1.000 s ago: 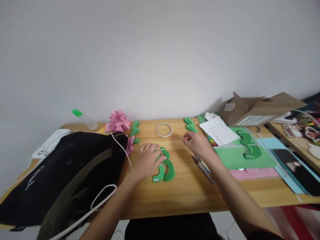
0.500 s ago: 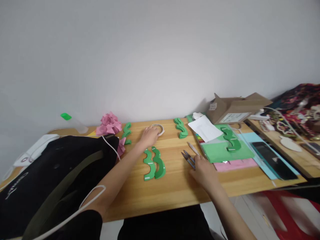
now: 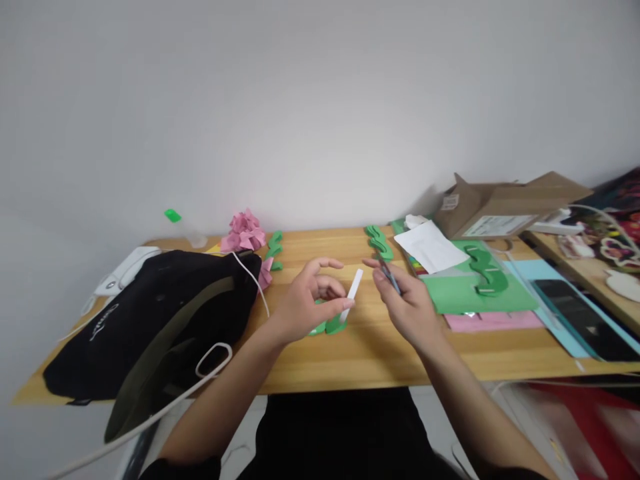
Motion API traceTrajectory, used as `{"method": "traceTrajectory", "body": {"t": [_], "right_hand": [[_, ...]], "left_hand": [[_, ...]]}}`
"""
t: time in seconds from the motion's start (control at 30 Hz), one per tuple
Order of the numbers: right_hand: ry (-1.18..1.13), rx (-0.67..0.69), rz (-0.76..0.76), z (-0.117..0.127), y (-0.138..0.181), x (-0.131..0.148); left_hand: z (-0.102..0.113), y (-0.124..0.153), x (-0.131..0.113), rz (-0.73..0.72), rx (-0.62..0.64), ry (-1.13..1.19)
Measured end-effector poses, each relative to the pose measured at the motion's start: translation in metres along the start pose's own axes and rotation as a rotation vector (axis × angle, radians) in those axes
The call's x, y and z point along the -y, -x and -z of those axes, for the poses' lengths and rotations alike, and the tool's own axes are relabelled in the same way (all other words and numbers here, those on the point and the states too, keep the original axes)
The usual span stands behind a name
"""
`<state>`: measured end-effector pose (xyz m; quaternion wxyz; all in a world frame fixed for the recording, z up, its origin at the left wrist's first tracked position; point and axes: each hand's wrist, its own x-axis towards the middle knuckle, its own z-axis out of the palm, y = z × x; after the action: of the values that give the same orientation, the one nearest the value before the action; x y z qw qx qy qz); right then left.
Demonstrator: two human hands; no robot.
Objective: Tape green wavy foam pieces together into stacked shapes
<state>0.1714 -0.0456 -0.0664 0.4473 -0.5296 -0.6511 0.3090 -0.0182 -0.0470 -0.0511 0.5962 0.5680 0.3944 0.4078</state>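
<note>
My left hand [image 3: 313,300] is raised over the table with a narrow white tape roll [image 3: 353,293], seen edge-on, at its thumb; its other fingers are curled and apart. Opposite it, my right hand [image 3: 407,300] closes around small dark thread snips [image 3: 389,275], their blades pointing up and away. Beneath my left hand lie green wavy pieces [image 3: 336,325], mostly covered by it. More green wavy pieces [image 3: 380,241] lie stacked near the wall, and another green stack [image 3: 274,250] is beside the pink folded paper [image 3: 245,230].
On the left are a black bag [image 3: 165,313], a white cable [image 3: 250,273] and a green-capped bottle [image 3: 187,230]. To the right lie green sheets [image 3: 475,300] bearing a white paper [image 3: 430,247] and a green wavy piece [image 3: 485,270], a phone [image 3: 580,313] and an open cardboard box [image 3: 500,207].
My left hand has lifted the tape roll off the table and brought it nearer. My right hand has picked up the thread snips and risen towards my left. The view has shifted slightly.
</note>
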Motion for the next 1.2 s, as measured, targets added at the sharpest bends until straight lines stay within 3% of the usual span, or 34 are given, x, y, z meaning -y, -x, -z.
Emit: {"method": "traceTrajectory", "body": {"t": [0.1,0.3,0.47,0.8,1.0,1.1,1.2], "right_hand": [[-0.016,0.035,0.082,-0.008,0.002,0.013],[-0.024,-0.031,-0.053,-0.007,0.001,0.010],[-0.062,0.120,-0.043,-0.009,-0.002,0.007],[-0.057,0.039,0.005,-0.004,-0.006,0.017],[0.045,0.049,0.080,-0.001,-0.007,0.013],[0.060,-0.014,0.052,0.004,-0.006,0.011],[-0.075,-0.001,-0.035,0.015,-0.005,0.008]], "left_hand": [[-0.003,0.004,0.001,0.012,-0.028,-0.023],[-0.003,0.005,0.003,0.021,-0.025,-0.025],[-0.004,0.004,0.008,0.026,-0.032,-0.028],[-0.008,0.000,0.010,0.179,-0.041,0.040],[-0.008,0.002,0.006,0.166,-0.022,0.142],[-0.008,0.003,0.003,0.158,-0.001,0.152],[-0.008,0.004,-0.001,0.128,0.005,0.141]]}}
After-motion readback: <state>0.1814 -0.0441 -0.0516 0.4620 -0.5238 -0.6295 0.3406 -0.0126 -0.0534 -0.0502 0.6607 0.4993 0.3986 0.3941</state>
